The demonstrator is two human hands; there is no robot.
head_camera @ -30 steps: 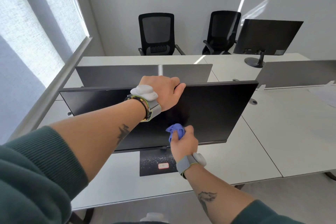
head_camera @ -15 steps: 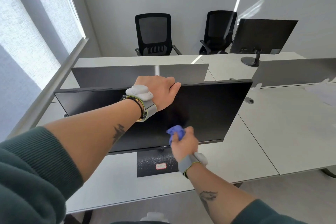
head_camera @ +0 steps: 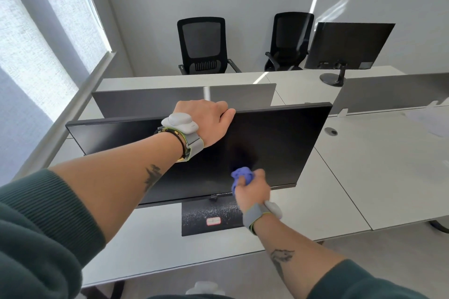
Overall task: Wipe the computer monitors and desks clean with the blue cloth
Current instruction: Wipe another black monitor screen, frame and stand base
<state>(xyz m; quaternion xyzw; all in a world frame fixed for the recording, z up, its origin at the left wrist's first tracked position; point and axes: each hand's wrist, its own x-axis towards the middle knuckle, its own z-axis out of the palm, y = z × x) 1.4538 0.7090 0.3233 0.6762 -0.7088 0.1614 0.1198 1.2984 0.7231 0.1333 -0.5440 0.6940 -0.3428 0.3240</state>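
**A:** Blue microfibre-looking rag, that's the blue cloth (head_camera: pixel 241 176), bunched up soft in the right hand (head_camera: pixel 252 189), which is closed around it and pressing it on the lower part of the near monitor (head_camera: pixel 279 143) screen, about 6 o'clock on the panel. Left hand (head_camera: pixel 206 121) is curled over the top edge around 12 o'clock, gripping the bezel to steady it.

**B:** Makes sense. That screen looks thin on a small stand base (head_camera: pixel 209 219), so I'd guess it wobbles or tips back if you push without bracing. Glossy panel's probably easy to mark too, so light pressure.

**A:** Yeah, the cloth itself weighs nothing and is floppy, so a fistful grip like that is the way. Hold the monitor by the frame, not the glass.

**B:** What's left?

**A:** Looks like plenty. The white tabletop (head_camera: pixel 376 177) is bare, and a second monitor (head_camera: pixel 347 43) sits well apart at 1 o'clock, back towards us, by two black chairs (head_camera: pixel 202 46).
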